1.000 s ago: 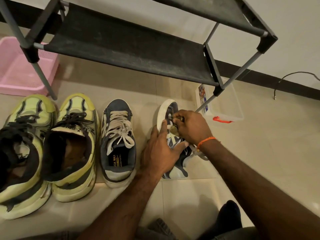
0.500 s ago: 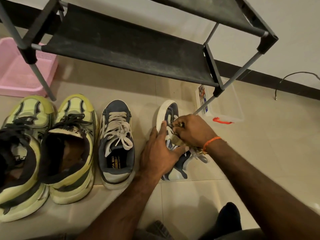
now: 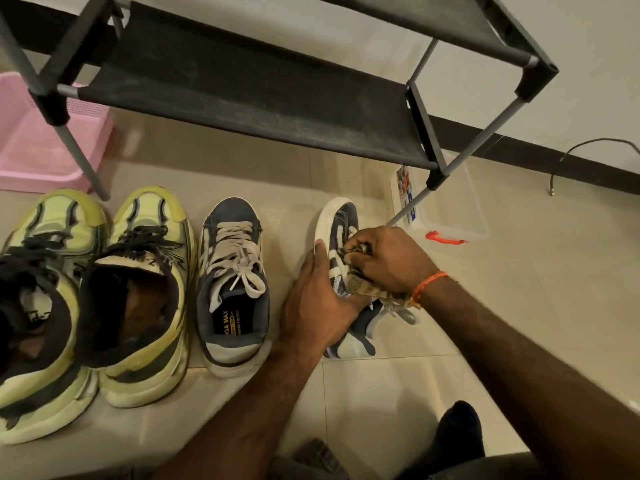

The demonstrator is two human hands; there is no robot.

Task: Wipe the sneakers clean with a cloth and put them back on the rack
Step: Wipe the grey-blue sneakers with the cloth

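A navy sneaker (image 3: pixel 341 220) with a white sole lies tilted on its side on the tiled floor. My left hand (image 3: pixel 317 306) grips its side and holds it steady. My right hand (image 3: pixel 388 259) holds a bunched yellowish cloth (image 3: pixel 363 289) against the laces. The matching navy sneaker (image 3: pixel 235 285) stands upright just to the left. Two yellow-green sneakers (image 3: pixel 138 296) stand further left. The black shoe rack (image 3: pixel 249 88) stands behind the shoes, its lower shelf bare.
A pink plastic tray (image 3: pixel 31 150) sits on the floor at the far left behind the rack leg. A clear plastic box (image 3: pixel 450 209) with an orange clip lies right of the rack. A black cable (image 3: pixel 581 147) hangs by the wall.
My right hand has slid the cloth a little down along the laces toward me. The left hand keeps its hold on the tilted sneaker.
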